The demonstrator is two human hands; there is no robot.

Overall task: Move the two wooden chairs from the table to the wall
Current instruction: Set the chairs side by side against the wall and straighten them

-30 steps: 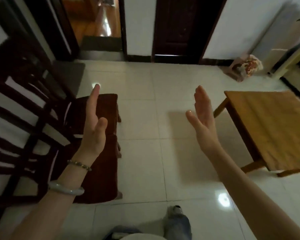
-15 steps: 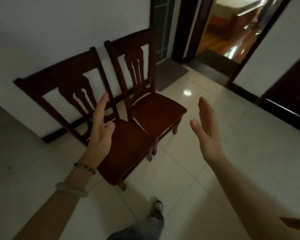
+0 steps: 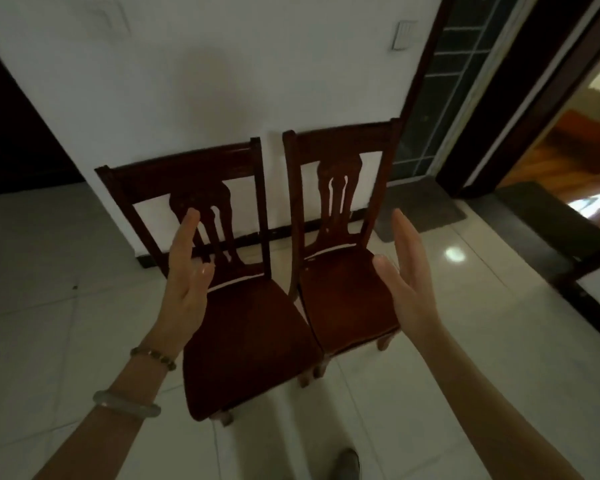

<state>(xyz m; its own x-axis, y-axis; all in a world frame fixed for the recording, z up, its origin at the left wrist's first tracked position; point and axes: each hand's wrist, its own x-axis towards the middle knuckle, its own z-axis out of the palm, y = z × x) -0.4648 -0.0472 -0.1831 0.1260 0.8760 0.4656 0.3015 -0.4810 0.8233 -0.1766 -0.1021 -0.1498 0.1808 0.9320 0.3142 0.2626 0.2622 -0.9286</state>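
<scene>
Against the wall [image 3: 187, 81], both chairs [image 3: 243, 327] [image 3: 343, 292] are set side by side; left hand [image 3: 186, 285] and right hand [image 3: 407, 289] are held released, flat, grasping nothing; task judged complete.

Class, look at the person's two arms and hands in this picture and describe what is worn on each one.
The left hand has a bare forearm with two bracelets: a thin string of small dark beads at the wrist, and below it a thick, smooth, pale bangle. The right hand and its forearm are bare: no sleeve, watch or jewellery shows.
</scene>
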